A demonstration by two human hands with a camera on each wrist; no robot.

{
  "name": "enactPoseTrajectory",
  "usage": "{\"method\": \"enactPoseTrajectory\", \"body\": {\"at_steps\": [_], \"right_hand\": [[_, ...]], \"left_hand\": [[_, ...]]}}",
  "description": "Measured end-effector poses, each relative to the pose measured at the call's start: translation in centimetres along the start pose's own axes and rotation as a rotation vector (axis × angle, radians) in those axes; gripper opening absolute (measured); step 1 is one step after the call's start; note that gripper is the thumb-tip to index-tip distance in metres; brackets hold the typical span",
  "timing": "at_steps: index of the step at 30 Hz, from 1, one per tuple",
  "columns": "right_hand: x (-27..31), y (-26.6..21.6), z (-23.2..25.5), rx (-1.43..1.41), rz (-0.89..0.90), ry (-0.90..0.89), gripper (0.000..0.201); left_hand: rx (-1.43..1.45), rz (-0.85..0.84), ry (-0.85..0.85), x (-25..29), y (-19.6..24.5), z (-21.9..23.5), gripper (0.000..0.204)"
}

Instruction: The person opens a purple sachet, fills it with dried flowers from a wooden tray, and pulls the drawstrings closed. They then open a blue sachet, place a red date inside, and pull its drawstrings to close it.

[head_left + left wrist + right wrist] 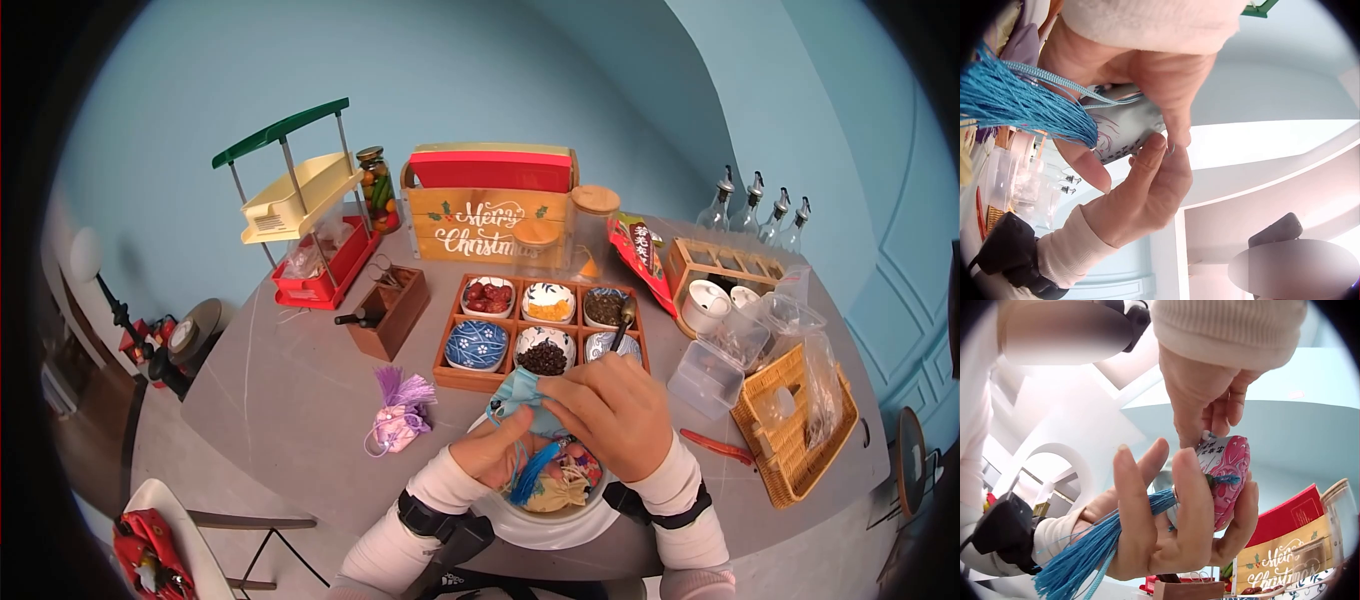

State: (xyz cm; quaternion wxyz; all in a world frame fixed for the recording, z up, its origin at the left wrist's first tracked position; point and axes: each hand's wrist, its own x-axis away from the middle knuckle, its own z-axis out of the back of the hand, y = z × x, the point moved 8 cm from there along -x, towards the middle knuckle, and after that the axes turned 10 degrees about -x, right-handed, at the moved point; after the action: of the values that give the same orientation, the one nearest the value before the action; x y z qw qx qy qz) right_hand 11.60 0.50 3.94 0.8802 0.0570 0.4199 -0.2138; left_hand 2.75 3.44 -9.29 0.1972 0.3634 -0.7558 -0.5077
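Observation:
A light blue drawstring sachet [518, 388] with a printed pattern hangs over a white bowl [560, 533]. My left hand [490, 452] holds its body with curled fingers, seen closely in the right wrist view, where the sachet [1232, 481] shows a pink and white face with dark lettering. At the upper edge of the cloth, my right hand [615, 408] pinches with thumb and fingers. The blue tassel [1029, 100] dangles from the sachet on a cord. More patterned sachets [562, 490] lie in the bowl, partly hidden by the hands and tassel.
A wooden compartment tray [470, 380] of small bowls lies ahead. Left of it are a pink sachet with purple tassel [400, 425] and a wooden tool box [400, 315]. To the right are clear plastic containers [708, 378], red-handled scissors [717, 446] and a wicker tray [790, 485].

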Motion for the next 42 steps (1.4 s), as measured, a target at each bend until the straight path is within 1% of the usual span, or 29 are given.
{"method": "enactPoseTrajectory", "body": {"at_steps": [3, 5, 6, 8, 9, 11, 12, 16, 19, 21, 23, 26, 31, 33, 34, 35, 36, 37, 39, 40, 41, 42], "right_hand": [[-0.2, -0.5, 0.1, -0.020, 0.003, 0.003, 0.032], [-0.3, -1.0, -0.2, 0.020, 0.040, -0.032, 0.032], [-0.2, -1.3, -0.5, 0.061, 0.073, -0.066, 0.034], [-0.2, -1.7, -1.0, 0.097, 0.105, -0.068, 0.032], [-0.1, -2.0, -1.2, 0.135, 0.133, -0.069, 0.029], [0.1, -2.4, -1.6, 0.146, 0.152, -0.066, 0.028], [0.1, -2.6, -1.7, 0.159, 0.167, -0.060, 0.026], [0.1, -2.6, -1.8, 0.130, 0.185, -0.052, 0.026], [-0.1, -2.7, -2.1, 0.113, 0.184, -0.065, 0.027], [-0.1, -2.5, -2.2, 0.028, 0.149, -0.031, 0.029], [-0.4, -2.6, -2.1, -0.010, 0.141, -0.040, 0.029], [-0.7, -2.8, -1.8, -0.095, 0.132, -0.048, 0.029], [-0.5, -2.5, -1.8, -0.193, 0.107, -0.038, 0.028], [-0.3, -1.6, -0.9, -0.248, 0.027, -0.014, 0.027], [-0.2, -1.6, -0.7, -0.248, 0.029, -0.015, 0.027], [-0.2, -0.7, 0.0, -0.234, -0.064, 0.057, 0.028], [-0.1, 0.1, 0.6, -0.221, -0.156, 0.130, 0.029], [-0.3, 0.2, 0.5, -0.220, -0.155, 0.130, 0.029], [-0.6, 1.3, 0.1, -0.251, -0.234, 0.124, 0.031], [-0.5, 1.5, 0.1, -0.250, -0.232, 0.124, 0.031], [-0.5, 1.6, -0.4, -0.262, -0.211, 0.064, 0.031], [-0.5, 1.6, -0.8, -0.273, -0.189, 0.004, 0.031]], "left_hand": [[0.047, -0.023, -0.007, 0.0, 0.2, 0.2, 0.070], [0.193, -0.070, -0.048, 0.0, 0.5, 0.3, 0.063], [0.194, -0.074, -0.046, 0.1, 0.7, 0.2, 0.063], [0.208, -0.155, -0.042, 0.1, 2.0, -0.4, 0.063], [0.209, -0.159, -0.039, 0.1, 2.4, -0.5, 0.063], [0.068, -0.204, 0.022, 0.1, 3.2, -0.2, 0.071], [0.070, -0.209, 0.024, 0.1, 3.3, -0.1, 0.071], [0.079, -0.234, 0.099, 0.1, 3.9, 0.5, 0.060], [0.054, -0.256, 0.157, 0.2, 4.5, 1.1, 0.053], [0.035, -0.265, 0.190, 0.3, 4.9, 1.5, 0.050], [-0.011, -0.311, 0.250, 0.5, 5.7, 1.7, 0.043], [0.030, -0.312, 0.300, 0.4, 5.5, 2.6, 0.040], [-0.028, -0.356, 0.319, 0.1, 6.1, 2.0, 0.041], [-0.036, -0.364, 0.330, 0.2, 6.3, 2.0, 0.043], [-0.133, -0.348, 0.336, 0.3, 6.5, 1.9, 0.043], [-0.232, -0.332, 0.342, 0.4, 6.6, 1.8, 0.044], [-0.232, -0.333, 0.342, 0.5, 6.8, 1.7, 0.044], [-0.271, -0.334, 0.332, 0.6, 7.0, 1.4, 0.046], [-0.311, -0.336, 0.322, 0.5, 7.0, 1.3, 0.048], [-0.463, -0.426, 0.354, 0.6, 7.5, 1.3, 0.050], [-0.615, -0.514, 0.385, 0.8, 8.0, 1.0, 0.052], [-0.615, -0.516, 0.386, 0.8, 7.9, 0.9, 0.052]]}}
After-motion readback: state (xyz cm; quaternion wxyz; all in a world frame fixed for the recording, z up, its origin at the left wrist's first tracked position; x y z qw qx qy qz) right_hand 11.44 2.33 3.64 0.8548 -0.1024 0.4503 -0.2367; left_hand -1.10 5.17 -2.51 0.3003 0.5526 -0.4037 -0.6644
